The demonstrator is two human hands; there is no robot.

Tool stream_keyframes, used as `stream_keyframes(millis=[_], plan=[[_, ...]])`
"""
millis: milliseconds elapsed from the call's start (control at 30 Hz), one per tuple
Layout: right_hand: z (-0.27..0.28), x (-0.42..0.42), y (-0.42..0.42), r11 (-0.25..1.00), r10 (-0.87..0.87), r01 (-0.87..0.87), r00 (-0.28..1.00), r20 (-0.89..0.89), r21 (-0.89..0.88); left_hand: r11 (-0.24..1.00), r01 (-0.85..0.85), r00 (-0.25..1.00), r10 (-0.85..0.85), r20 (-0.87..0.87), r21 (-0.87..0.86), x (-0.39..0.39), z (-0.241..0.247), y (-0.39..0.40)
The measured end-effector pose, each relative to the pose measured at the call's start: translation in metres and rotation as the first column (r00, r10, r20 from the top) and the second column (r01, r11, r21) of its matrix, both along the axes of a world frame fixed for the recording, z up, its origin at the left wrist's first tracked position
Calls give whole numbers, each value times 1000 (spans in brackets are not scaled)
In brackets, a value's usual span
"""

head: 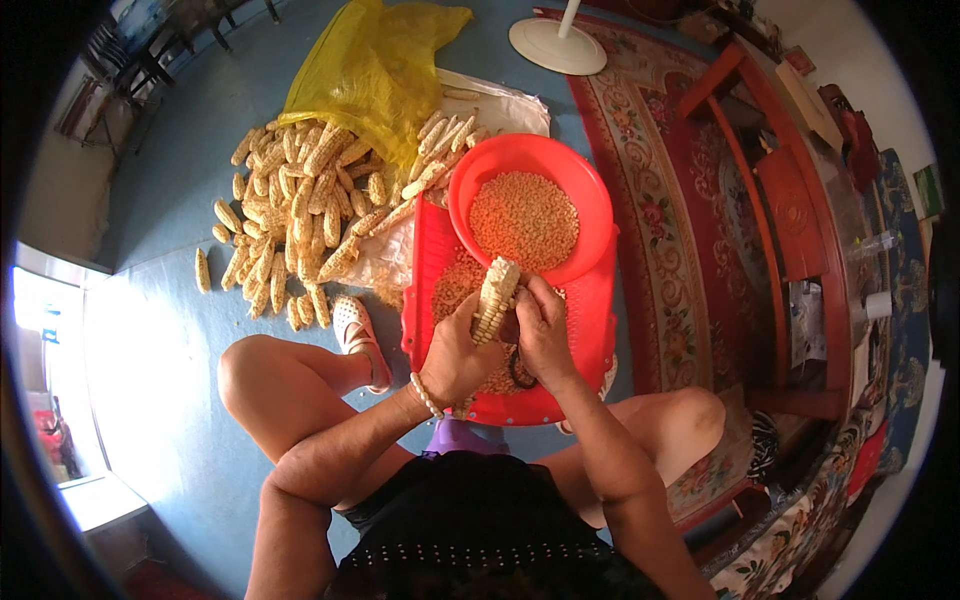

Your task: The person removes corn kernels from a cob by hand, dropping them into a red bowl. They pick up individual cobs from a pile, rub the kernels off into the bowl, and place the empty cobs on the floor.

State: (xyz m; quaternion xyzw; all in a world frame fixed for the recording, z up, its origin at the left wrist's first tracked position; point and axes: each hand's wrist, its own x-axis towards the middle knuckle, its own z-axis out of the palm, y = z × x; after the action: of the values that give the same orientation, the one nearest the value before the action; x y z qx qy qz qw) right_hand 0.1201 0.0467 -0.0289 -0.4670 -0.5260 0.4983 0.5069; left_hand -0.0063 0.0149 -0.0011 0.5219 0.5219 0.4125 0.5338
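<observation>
My left hand is wrapped around a partly shelled corn cob, which tilts up and away from me. Its far end is stripped of kernels, while rows of pale kernels still cover the near part. Against the cob's right side, the thumb and bent fingers of my right hand grip it. A dark curved loop shows below the right palm; I cannot tell what it belongs to. Beneath both hands lies a red plastic tray with loose corn kernels. A round red basin, holding many kernels, rests on the tray's far part.
Unshelled corn cobs spill from a yellow mesh sack at the far left. Stripped cobs lie beside the basin. A white stand base, a patterned red carpet and a wooden table are to the right.
</observation>
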Motion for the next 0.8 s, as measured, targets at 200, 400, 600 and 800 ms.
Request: stream_keyframes(millis=[200,400,600,800], plan=[[-5,3,-2,967,62,-100,984,-167,-232,996,-10,993,20,113,-89,1,-7,0],[4,-7,-8,983,129,-137,989,-70,-125,998,-12,1000,11,-11,-56,-3,-14,1],[14,-8,-10,991,136,-137,985,110,1,998,-53,997,54,-62,24,2,-16,0],[9,-9,-11,995,96,-96,994,41,3,998,7,1000,-5,28,-56,-4,-2,2]])
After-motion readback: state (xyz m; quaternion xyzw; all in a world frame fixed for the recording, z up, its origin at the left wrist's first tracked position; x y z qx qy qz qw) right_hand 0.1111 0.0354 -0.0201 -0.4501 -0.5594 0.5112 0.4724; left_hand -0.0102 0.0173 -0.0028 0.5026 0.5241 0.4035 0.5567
